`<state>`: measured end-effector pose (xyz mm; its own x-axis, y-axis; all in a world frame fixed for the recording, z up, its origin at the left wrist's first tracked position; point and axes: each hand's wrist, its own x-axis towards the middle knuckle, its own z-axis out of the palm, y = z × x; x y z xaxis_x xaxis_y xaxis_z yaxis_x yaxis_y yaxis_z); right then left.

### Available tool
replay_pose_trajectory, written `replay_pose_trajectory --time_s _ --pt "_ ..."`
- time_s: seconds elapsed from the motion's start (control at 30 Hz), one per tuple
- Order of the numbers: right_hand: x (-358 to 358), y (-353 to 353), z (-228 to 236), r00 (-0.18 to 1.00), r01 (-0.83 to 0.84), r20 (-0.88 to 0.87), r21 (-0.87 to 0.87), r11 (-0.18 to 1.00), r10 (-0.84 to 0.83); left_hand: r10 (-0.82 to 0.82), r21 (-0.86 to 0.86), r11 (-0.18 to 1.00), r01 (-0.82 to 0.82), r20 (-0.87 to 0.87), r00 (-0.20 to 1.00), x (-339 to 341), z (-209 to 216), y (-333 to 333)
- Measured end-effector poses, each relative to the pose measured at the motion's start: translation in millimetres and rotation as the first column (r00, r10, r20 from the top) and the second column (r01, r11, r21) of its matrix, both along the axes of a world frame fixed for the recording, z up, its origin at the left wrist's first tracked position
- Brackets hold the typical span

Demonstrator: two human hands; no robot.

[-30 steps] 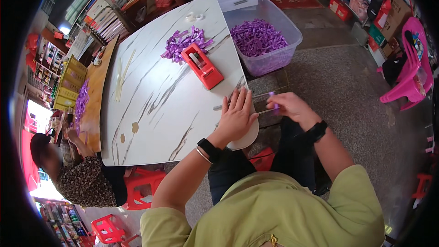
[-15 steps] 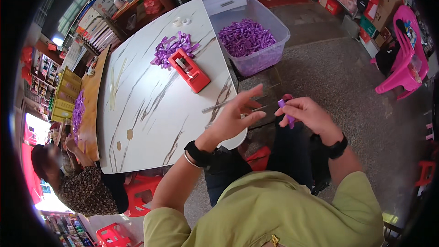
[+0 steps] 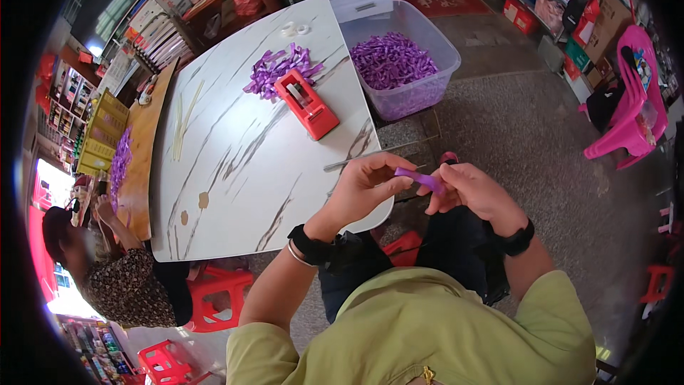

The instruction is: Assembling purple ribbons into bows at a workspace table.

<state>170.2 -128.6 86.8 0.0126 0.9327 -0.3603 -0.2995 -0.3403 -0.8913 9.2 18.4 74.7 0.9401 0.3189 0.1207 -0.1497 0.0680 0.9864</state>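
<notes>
Nearest is the person's lime-green shirt (image 3: 413,306), with black bands (image 3: 313,244) around both wrists. Past the bands, the two hands meet just beyond the near right corner of the marbled bench (image 3: 235,207), with a short purple ribbon piece (image 3: 421,177) between them. The left grip (image 3: 363,189) is closed to a pinch, thumb and forefinger on the ribbon's left end, which pokes up between them. The right grip (image 3: 474,189) is curled nearly closed around the other end, thumb above and fingers below; how firmly it presses cannot be told. The ribbon slants down from left to right, clear of the bench top. Just behind the left grip, a thin grey rod (image 3: 339,166) lies at the bench edge. Farther in sits a red tape dispenser (image 3: 308,105), touching or just beside a loose heap of purple ribbons (image 3: 274,75). Beyond the bench's right edge stands a translucent tub (image 3: 410,105) holding many more purple pieces, and two tape rolls (image 3: 303,29) lie near the bench's far end.
</notes>
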Motion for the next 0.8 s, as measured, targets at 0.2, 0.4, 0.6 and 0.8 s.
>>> replay_pose_trajectory --time_s 0.2,0.4,0.6,0.8 --pt "-7 -1 2 0.970 0.014 0.239 0.068 0.998 -0.030 0.022 -0.005 1.000 -0.023 -0.017 1.000 -7 -1 3" --pt "-12 -5 16 0.898 0.025 0.433 0.124 0.992 -0.076 0.023 0.013 1.000 -0.023 -0.035 0.999 -11 0 1" --pt "-3 -4 11 0.951 -0.001 0.308 0.115 0.993 -0.035 0.032 0.080 0.996 -0.031 -0.013 0.999 -16 3 5" --pt "-26 16 4 0.966 0.133 0.186 0.231 0.964 -0.177 0.046 0.125 0.991 -0.047 0.009 0.999 -22 8 9"
